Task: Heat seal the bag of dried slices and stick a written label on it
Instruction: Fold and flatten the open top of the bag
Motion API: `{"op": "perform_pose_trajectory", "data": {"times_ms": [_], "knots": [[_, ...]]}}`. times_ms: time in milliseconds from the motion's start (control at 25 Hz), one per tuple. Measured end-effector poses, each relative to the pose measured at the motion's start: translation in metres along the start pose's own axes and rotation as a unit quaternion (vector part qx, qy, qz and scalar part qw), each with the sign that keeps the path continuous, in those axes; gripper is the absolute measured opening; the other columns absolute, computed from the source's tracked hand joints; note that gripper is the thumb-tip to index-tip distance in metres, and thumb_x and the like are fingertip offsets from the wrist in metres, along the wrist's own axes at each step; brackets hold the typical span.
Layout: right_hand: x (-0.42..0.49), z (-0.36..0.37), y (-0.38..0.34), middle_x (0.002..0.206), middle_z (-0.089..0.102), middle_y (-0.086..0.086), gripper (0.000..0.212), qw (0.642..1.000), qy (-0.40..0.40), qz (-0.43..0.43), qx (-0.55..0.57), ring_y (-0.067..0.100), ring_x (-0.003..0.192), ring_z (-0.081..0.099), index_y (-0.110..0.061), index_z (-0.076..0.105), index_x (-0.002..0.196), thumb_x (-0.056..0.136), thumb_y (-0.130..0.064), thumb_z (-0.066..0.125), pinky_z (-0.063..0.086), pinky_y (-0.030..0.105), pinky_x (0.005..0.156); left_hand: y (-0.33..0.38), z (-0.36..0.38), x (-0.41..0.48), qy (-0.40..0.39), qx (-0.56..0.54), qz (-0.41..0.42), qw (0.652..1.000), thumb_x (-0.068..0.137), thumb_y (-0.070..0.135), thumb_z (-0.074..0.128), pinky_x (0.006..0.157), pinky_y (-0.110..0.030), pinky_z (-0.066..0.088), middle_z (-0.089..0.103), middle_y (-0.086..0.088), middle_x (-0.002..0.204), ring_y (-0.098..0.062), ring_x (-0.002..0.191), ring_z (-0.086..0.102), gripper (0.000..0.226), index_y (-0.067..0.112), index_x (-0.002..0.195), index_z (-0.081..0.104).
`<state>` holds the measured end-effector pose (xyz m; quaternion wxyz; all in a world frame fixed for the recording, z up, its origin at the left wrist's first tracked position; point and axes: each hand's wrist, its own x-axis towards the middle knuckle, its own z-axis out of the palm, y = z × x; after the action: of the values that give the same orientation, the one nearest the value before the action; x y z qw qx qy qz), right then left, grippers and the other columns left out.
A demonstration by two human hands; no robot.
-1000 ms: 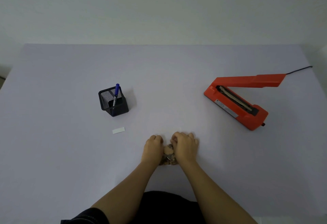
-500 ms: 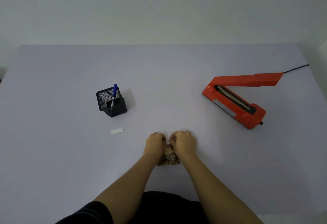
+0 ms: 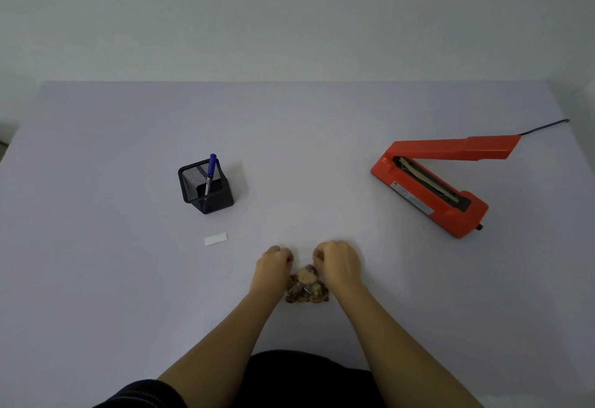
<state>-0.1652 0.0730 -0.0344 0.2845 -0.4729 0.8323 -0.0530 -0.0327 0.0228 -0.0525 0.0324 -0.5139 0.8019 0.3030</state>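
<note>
Clear plastic bag of dried slices (image 3: 307, 286) on the pale lilac table (image 3: 96, 279), at centre front. The left hand (image 3: 273, 265) and right hand (image 3: 338, 262), fingers curled, appear to pinch the bag's upper edge at either side, though the film is barely visible. A white label (image 3: 215, 239) lies to the left, near a black mesh pen holder (image 3: 217, 203) containing a blue pen (image 3: 211, 167). The orange heat sealer (image 3: 418, 201), arm raised, stands well apart at right.

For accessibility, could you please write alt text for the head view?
Left hand and right hand grip a bag of dried slices on a pale table. An open orange heat sealer sits at right; a mesh holder with a blue pen and a white label sit at left.
</note>
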Motion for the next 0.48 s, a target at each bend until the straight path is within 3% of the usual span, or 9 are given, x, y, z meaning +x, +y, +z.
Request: {"op": "perform_pose_trajectory", "data": {"times_ms": [80,120,200,280,360,480], "knots": [[0.000,-0.002,-0.004,0.050,0.027,-0.002,0.042,0.999,-0.016,-0.033,-0.021,0.021,0.058,0.042,-0.019,0.030,0.046,0.076,0.002,0.050,0.024,0.027,0.042,-0.002,0.000,0.002,-0.017,0.001,0.061,0.998,0.090,0.004,0.052,0.084,-0.022,0.039,0.061,-0.009,0.113,-0.024,0.104,0.055,0.025,0.008,0.109,0.068],[0.000,-0.002,-0.004,0.051,0.023,-0.001,0.043,0.998,-0.021,-0.044,-0.027,0.022,0.058,0.042,-0.018,0.026,0.047,0.077,0.002,0.048,0.022,0.027,0.042,-0.004,-0.001,0.003,-0.027,-0.004,0.086,0.996,0.091,0.006,0.052,0.088,-0.018,0.035,0.060,-0.008,0.118,-0.023,0.110,0.052,0.027,0.010,0.114,0.067],[0.004,0.000,-0.001,0.055,0.034,0.000,0.037,0.998,-0.030,-0.055,-0.028,0.025,0.064,0.050,-0.017,0.039,0.050,0.081,0.000,0.047,0.030,0.030,0.046,-0.006,-0.003,0.006,-0.044,-0.010,0.112,0.993,0.094,0.011,0.050,0.090,-0.012,0.025,0.057,-0.005,0.125,-0.022,0.117,0.047,0.030,0.012,0.122,0.062],[0.006,0.002,0.002,0.080,0.056,0.006,0.023,0.997,-0.035,-0.074,-0.011,0.027,0.080,0.058,-0.014,0.067,0.079,0.088,-0.006,0.048,0.046,0.034,0.061,-0.007,-0.006,0.008,-0.054,-0.026,0.112,0.992,0.097,0.016,0.047,0.088,-0.009,0.023,0.054,-0.004,0.126,-0.021,0.117,0.045,0.031,0.012,0.125,0.060],[0.007,0.001,0.005,0.108,0.060,0.007,0.024,0.996,-0.032,-0.088,0.002,0.026,0.095,0.059,-0.011,0.066,0.108,0.091,-0.010,0.050,0.050,0.036,0.077,-0.008,-0.007,0.010,-0.055,-0.033,0.111,0.992,0.098,0.017,0.044,0.091,-0.013,0.027,0.052,-0.006,0.126,-0.023,0.116,0.045,0.031,0.011,0.125,0.058],[0.008,0.000,0.009,0.120,0.056,0.006,0.030,0.994,-0.029,-0.100,0.020,0.025,0.105,0.056,-0.008,0.060,0.118,0.089,-0.011,0.053,0.047,0.034,0.087,-0.010,-0.007,0.012,-0.058,0.007,0.124,0.991,0.097,0.014,0.046,0.094,-0.014,0.026,0.043,-0.008,0.133,-0.022,0.118,0.039,0.038,0.013,0.135,0.048]]}}
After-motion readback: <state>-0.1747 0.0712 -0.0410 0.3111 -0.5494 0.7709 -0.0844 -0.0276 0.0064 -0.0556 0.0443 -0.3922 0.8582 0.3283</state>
